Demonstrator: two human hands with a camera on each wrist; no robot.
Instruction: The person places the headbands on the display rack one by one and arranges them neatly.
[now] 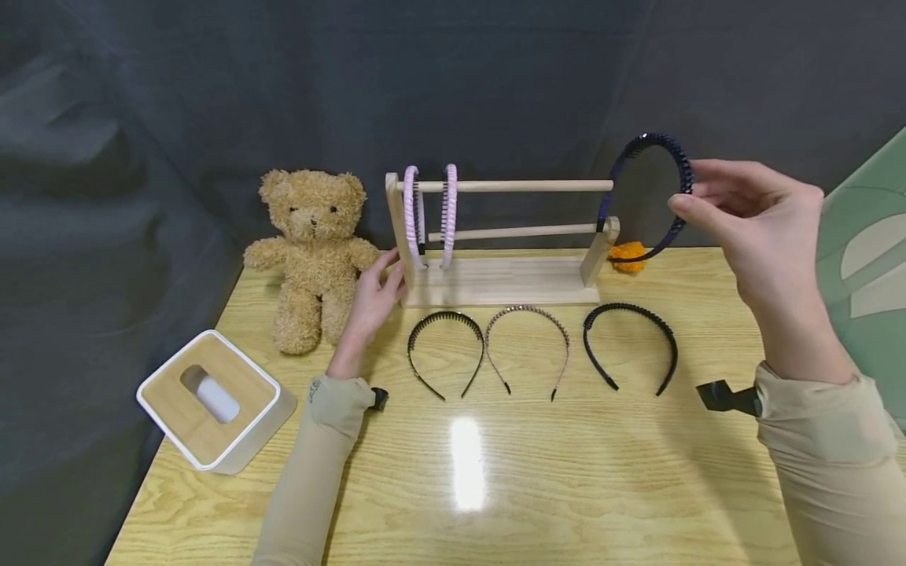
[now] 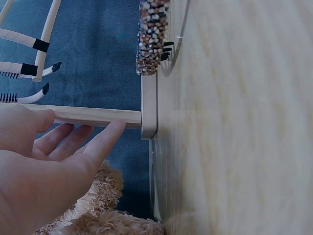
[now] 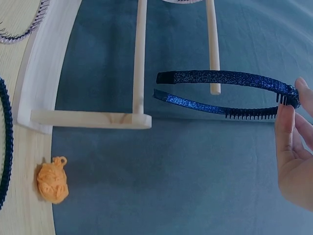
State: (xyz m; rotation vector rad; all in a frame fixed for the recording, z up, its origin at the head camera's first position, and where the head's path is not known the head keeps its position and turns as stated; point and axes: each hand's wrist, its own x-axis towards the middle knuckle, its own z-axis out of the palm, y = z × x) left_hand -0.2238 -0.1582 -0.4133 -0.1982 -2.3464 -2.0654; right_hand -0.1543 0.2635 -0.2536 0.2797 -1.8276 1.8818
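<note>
My right hand (image 1: 760, 216) pinches a dark blue glittery headband (image 3: 222, 77) at its toothed curve, thumb on one side and fingers on the other. The headband is raised beside the right end of a wooden rack (image 1: 502, 292); its two tips point toward the rack, and one arm overlaps the end of the upper rod (image 3: 213, 49) in the right wrist view. At the rack's left upright (image 2: 98, 116), the fingers of my left hand (image 1: 375, 295) lie fairly straight against the wood. Two pale pink headbands (image 1: 449, 208) hang near the left end of the rods.
In front of the rack lie a black toothed headband (image 1: 444, 315), a thin beaded headband (image 1: 527, 309) and a dark braided-looking headband (image 1: 668, 338). A teddy bear (image 1: 314, 251) sits left, behind a tissue box (image 1: 258, 436). Something small and orange (image 3: 53, 181) lies past the right upright.
</note>
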